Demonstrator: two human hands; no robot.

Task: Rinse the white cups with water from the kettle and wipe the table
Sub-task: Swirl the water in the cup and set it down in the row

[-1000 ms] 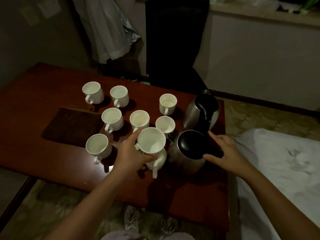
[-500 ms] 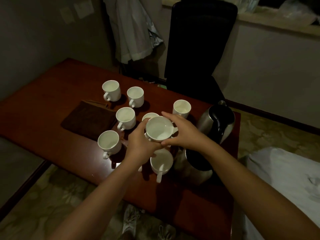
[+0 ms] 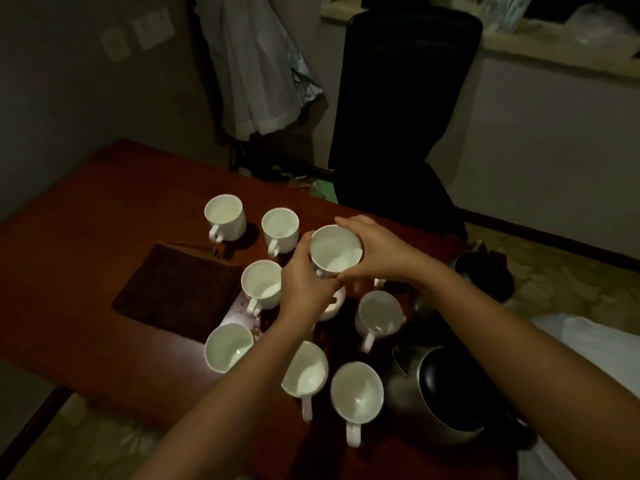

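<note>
Both hands hold one white cup [image 3: 335, 249] above the middle of the red-brown table [image 3: 86, 327]. My left hand [image 3: 304, 282] grips its near-left side and my right hand [image 3: 374, 252] wraps its far-right side. Several other white cups stand around it, among them one at the back left [image 3: 224, 216], one at the front left [image 3: 227, 346] and one at the front [image 3: 356, 393]. A steel kettle [image 3: 436, 393] with a black top stands at the front right. A second kettle [image 3: 481, 271] is behind my right forearm.
A dark brown cloth [image 3: 176, 289] lies flat on the table's left half. A black chair [image 3: 401, 116] stands behind the table. White fabric [image 3: 588, 348] lies to the right beyond the table edge. Clothing [image 3: 256, 64] hangs against the back wall.
My right hand left the kettle and joined my left on the cup. The cup has moved away from me, over the other cups. The camera has tilted up and shifted.
</note>
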